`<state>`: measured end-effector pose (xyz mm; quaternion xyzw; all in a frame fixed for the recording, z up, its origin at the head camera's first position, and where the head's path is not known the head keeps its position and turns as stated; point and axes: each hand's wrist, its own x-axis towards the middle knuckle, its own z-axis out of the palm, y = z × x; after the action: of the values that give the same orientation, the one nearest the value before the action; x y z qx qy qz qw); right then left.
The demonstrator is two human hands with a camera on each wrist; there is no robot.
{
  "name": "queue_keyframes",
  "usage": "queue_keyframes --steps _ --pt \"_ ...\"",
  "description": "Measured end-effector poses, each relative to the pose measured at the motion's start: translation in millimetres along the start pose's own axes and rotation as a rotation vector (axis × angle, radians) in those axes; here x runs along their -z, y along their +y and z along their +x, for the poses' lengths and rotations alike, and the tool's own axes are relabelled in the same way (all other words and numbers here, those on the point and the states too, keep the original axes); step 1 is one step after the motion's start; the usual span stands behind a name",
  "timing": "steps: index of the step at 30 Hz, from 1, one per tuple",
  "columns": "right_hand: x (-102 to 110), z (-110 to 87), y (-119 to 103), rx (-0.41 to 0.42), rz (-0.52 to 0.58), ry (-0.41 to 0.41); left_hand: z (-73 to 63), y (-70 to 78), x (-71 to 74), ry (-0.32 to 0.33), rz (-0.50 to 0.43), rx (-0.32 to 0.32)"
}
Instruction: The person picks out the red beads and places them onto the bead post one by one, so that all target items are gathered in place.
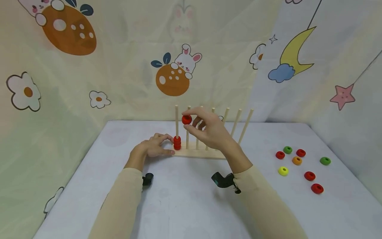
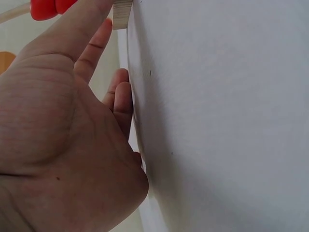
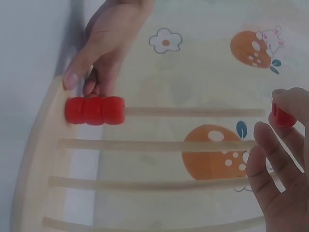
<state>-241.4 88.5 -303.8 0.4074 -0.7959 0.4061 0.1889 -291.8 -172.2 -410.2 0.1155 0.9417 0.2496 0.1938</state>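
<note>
A wooden peg rack (image 1: pixel 200 153) stands on the table, with a row of upright pegs along its base. Three red beads (image 3: pixel 94 110) are stacked at the bottom of its leftmost peg. My left hand (image 1: pixel 155 145) holds the left end of the base, thumb at the front edge and fingers behind. Between thumb and index finger, my right hand (image 1: pixel 210 129) pinches another red bead (image 1: pixel 186 119). That bead is raised just right of the leftmost peg, near its upper part and off the peg. The other pegs carry no beads that show.
Loose beads lie on the right of the white table (image 1: pixel 179 205): several red ones (image 1: pixel 309 176), two green ones (image 1: pixel 325 161), an orange one (image 1: pixel 296 160) and a yellow one (image 1: pixel 283 171). A printed curtain (image 1: pixel 128 66) hangs behind the table.
</note>
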Motion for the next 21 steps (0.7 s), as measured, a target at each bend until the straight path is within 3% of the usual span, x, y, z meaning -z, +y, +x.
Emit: queue_keyframes --steps 17,21 --pt "-11 24.5 -8 0.038 -0.022 0.049 1.8 -2.2 1.4 -0.009 -0.016 0.004" --pt "-15 28.3 -6 0.008 -0.048 0.091 5.9 -3.2 -0.4 -0.016 -0.015 0.019"
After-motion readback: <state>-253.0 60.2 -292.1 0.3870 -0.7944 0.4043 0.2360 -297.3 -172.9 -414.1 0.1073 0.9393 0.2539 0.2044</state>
